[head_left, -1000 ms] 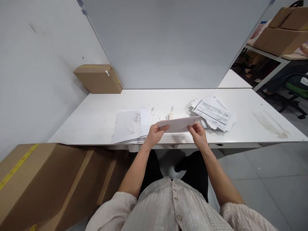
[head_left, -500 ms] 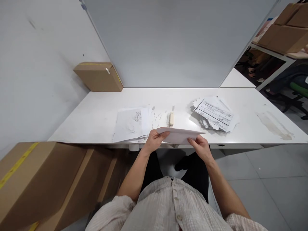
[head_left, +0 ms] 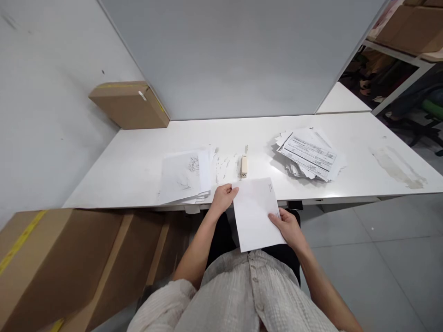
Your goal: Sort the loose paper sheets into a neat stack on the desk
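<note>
A mostly blank white sheet of paper (head_left: 256,216), with small print along its right edge, is held over my lap at the desk's front edge. My left hand (head_left: 222,198) pinches its upper left corner. Lower down on the right edge, my right hand (head_left: 286,224) grips it with the thumb on top. Whether it is one sheet or several together, I cannot tell. Just beyond the paper lies a cream stapler (head_left: 244,166) on the white desk (head_left: 138,161). To the left is a stack of papers (head_left: 180,177); a messier pile of printed sheets (head_left: 309,154) lies to the right.
A cardboard box (head_left: 131,106) leans in the desk's back left corner, beside a grey partition (head_left: 242,60). Large cardboard boxes (head_left: 62,258) stand at the lower left, close to my left arm. A shelf with boxes (head_left: 411,30) is at the upper right.
The paper has gone from tilted nearly edge-on to facing me, its lower edge now near my shirt. My right hand has moved slightly down. The view has shifted a little.
</note>
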A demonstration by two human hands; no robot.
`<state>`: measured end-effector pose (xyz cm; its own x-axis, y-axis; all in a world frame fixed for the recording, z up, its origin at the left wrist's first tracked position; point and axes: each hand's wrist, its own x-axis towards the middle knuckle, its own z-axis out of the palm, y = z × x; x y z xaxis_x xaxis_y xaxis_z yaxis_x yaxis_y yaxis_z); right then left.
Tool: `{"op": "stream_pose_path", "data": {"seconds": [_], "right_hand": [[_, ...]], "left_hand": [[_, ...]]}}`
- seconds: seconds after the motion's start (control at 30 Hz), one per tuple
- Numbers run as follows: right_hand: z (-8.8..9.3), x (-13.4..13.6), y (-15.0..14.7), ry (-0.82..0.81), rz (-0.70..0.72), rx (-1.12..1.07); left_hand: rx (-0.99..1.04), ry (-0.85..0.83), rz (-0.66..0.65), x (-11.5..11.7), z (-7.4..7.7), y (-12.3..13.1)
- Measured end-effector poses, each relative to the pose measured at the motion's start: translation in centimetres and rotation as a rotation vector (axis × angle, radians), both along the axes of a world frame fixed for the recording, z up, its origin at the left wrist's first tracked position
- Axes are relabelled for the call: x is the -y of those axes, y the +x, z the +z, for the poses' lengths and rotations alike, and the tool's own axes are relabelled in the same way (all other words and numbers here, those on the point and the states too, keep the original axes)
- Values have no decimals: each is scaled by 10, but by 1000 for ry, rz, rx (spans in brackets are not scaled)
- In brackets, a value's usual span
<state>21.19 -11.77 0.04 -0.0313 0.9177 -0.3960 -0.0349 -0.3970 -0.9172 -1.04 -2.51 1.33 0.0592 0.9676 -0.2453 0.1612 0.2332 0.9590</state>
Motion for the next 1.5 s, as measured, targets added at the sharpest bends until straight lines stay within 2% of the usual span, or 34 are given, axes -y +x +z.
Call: {"op": "stream_pose_path", "data": {"seconds": [0.07, 0.17, 0.33, 0.6, 0.87, 1.03, 1.5], "right_hand": [[-3, 1, 4, -59, -40, -43], [-5, -2, 9, -88, -114, -54], [-4, -11, 9, -93, -166, -64], [-5, -22, 8, -90, -194, -28], [-4, -31, 6, -79, -202, 2], [-6, -33, 7, -67, -195, 21], [-9, -33, 7, -74, -197, -7]], "left_hand": [[-140, -28, -11, -7, 4, -1], [-247, -25, -45, -17, 6, 0], [-417, 138, -9, -27, 0, 3], [-524, 346, -4, -31, -12, 2], [-662, 562, -137, -42, -17, 5], [-756, 566, -201, -43, -15, 6], [-962, 507, -258, -40, -8, 11]]}}
